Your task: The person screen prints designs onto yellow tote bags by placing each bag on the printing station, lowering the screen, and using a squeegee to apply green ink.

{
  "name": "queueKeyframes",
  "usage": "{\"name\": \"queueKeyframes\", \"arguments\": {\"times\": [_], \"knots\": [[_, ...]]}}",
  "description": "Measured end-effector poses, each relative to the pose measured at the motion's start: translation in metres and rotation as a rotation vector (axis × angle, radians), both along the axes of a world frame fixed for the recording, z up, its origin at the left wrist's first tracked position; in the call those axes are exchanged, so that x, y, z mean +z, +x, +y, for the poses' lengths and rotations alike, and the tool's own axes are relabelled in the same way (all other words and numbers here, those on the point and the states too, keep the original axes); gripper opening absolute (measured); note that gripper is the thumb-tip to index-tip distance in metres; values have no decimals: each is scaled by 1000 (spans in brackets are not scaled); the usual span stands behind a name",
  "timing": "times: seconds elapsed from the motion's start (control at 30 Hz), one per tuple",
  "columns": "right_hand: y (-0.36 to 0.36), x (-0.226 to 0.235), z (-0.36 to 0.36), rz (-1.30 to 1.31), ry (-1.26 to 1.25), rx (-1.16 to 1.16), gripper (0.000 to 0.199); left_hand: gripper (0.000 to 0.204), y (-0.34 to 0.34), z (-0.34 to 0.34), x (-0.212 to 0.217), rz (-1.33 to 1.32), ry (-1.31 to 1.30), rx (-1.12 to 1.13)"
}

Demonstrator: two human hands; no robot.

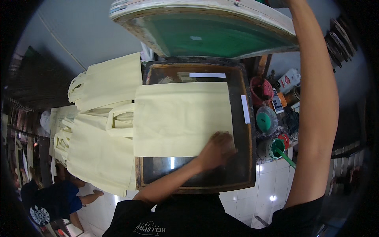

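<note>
A cream cloth tote bag (179,118) lies flat on a dark, wood-rimmed printing board (197,173), its handle loop (118,120) stretching off the board's left side. My left hand (218,150) rests on the bag's near right corner, fingers spread low and slightly blurred, gripping nothing that shows. Above the board's far side, a screen printing frame (221,33) with green mesh is tilted up. My right forearm (316,98) reaches up beside the frame's right end; the hand itself lies beyond the upper edge of the picture.
Stacked cream tote bags (98,150) lie left of the board. White strips (207,75) mark its far and right sides. On the right stand a green paint tub (272,149) with a green stick, a red bowl (260,89) and a white bottle (289,79). Another person (51,203) is at lower left.
</note>
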State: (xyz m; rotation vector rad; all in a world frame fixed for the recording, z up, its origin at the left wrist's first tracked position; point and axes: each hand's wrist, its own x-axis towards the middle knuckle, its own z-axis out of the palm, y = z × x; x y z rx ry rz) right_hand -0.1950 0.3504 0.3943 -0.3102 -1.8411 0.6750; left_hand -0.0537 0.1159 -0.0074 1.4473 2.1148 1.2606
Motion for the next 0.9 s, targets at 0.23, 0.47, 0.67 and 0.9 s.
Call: {"name": "queueKeyframes", "arguments": {"times": [0.23,0.47,0.67,0.9], "knots": [[-11,4,7,-124,30,-92,59,30,-172,79,-1,468,-83,296],[-8,11,14,-184,82,-125,61,17,-211,122,-10,283,-81,215],[-4,11,5,-173,45,23,58,10,-211,131,-19,379,88,218],[-1,9,4,-150,7,96,54,68,-169,149,1,401,-208,306]]}}
